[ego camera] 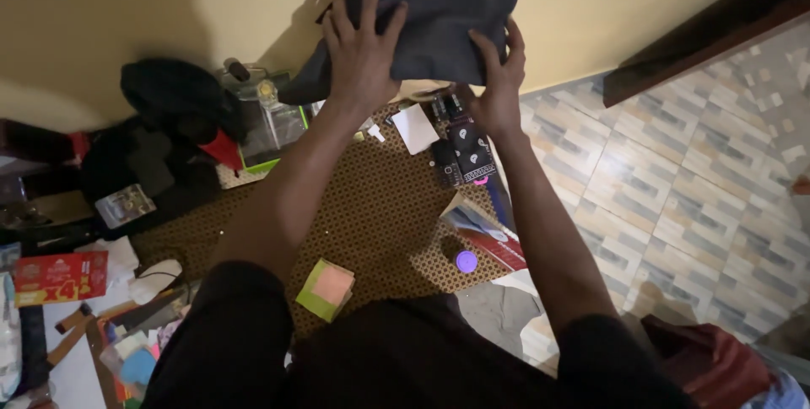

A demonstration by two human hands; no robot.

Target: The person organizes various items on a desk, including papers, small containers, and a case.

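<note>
Dark cushion [439,13] against wall, left hand [361,46] and right hand [498,80] pressing it.

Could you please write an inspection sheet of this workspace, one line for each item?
Surface: brown patterned mat on the floor, beside pale tiles.
Job's things: dark grey cloth, held up against the yellow wall.
Clutter: stack of sticky notes, white card, purple round lid, red box, clear container, black clothing.
Hands: left hand lies flat on the cloth with fingers spread; right hand grips its right edge.
Cables: nothing seen.
Surroundings: dim room, dark wooden frame at the right.
</note>
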